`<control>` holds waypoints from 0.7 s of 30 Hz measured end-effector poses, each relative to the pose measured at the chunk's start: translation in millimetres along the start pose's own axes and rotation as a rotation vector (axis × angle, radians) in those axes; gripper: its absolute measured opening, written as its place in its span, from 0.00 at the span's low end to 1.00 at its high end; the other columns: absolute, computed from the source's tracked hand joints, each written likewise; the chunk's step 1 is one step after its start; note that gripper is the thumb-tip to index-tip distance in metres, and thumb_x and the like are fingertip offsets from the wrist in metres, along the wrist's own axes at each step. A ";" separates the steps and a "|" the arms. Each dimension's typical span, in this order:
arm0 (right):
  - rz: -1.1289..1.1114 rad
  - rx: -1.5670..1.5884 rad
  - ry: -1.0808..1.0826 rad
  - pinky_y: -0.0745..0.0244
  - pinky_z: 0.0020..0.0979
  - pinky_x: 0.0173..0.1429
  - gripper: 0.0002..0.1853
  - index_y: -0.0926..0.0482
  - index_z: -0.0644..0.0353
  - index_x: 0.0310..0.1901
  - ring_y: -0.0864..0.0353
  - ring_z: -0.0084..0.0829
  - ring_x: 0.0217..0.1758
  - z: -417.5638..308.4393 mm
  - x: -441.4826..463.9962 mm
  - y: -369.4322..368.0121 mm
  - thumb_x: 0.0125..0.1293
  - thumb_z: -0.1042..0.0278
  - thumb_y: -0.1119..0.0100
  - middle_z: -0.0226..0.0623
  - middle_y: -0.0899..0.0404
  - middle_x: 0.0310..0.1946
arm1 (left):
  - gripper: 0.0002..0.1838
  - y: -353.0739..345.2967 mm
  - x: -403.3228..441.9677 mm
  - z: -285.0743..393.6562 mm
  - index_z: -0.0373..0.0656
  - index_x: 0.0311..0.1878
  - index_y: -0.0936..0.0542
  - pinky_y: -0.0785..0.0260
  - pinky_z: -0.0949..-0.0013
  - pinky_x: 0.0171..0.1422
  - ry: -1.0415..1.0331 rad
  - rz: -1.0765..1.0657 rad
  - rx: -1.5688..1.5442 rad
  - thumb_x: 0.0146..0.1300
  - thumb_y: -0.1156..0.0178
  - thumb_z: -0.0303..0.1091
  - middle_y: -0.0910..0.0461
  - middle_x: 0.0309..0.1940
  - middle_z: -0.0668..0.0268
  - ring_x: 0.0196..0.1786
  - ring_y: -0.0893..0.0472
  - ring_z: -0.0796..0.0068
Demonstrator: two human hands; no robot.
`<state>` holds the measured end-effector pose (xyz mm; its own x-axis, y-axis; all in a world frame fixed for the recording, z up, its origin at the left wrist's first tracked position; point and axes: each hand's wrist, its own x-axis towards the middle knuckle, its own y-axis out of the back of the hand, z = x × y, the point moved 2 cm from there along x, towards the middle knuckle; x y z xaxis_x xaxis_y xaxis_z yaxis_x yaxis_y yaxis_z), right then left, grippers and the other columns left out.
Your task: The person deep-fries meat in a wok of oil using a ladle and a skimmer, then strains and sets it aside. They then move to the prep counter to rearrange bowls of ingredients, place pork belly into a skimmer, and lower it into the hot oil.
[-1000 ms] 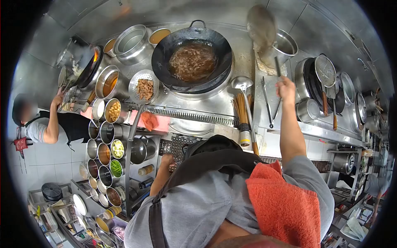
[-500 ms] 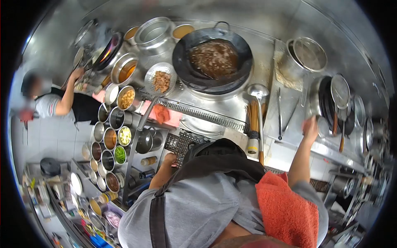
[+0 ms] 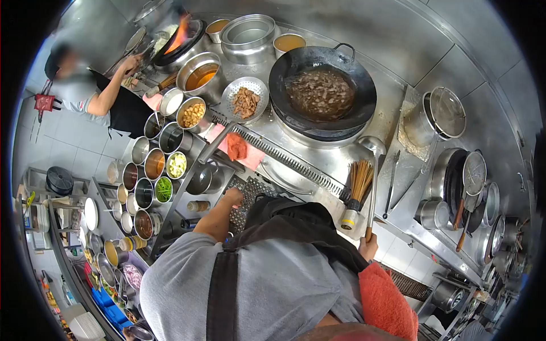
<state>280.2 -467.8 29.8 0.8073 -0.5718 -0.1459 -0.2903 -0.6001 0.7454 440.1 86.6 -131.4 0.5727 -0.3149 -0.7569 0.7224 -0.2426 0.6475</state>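
My right hand (image 3: 368,248) is closed round the wooden handle end of a long ladle (image 3: 373,187), whose bowl rests on the steel stove top right of the wok. Low in front of the stove, my left hand (image 3: 232,197) is curled into a loose fist, and nothing shows in it. Beside the ladle stands a bamboo wok brush (image 3: 360,184). A large black wok (image 3: 278,105) sits on the burner with small brown pieces in bubbling dark liquid. Left of it, a perforated strainer (image 3: 259,87) holds browned pieces, its handle pointing toward the front.
Several steel pots (image 3: 171,137) of ingredients stand at left. A folded red cloth (image 3: 236,146) lies on the stove's front ledge. At far left a co-worker (image 3: 108,102) works at a flaming wok. Tongs (image 3: 391,184), strainers and a small pot (image 3: 435,214) are at right.
My right hand has moved left from beside the small pot at right and taken hold of the ladle. Flames have risen at the co-worker's wok. My view has turned.
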 end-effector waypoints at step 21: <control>-0.210 0.518 0.292 0.41 0.24 0.14 0.11 0.27 0.65 0.41 0.34 0.22 0.10 -371.5 143.5 -84.4 0.57 0.72 0.43 0.30 0.29 0.16 | 0.14 -91.7 -81.7 -100.7 0.36 0.32 0.19 0.21 0.56 0.30 0.582 0.012 -1.180 0.62 0.50 0.35 0.17 0.31 0.53 0.28 0.16 0.59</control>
<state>611.4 -291.5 187.6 0.9598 -0.2803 -0.0170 -0.2628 -0.9179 0.2972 366.1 227.0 -137.8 0.4489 0.1997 -0.8710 0.4483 0.7929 0.4128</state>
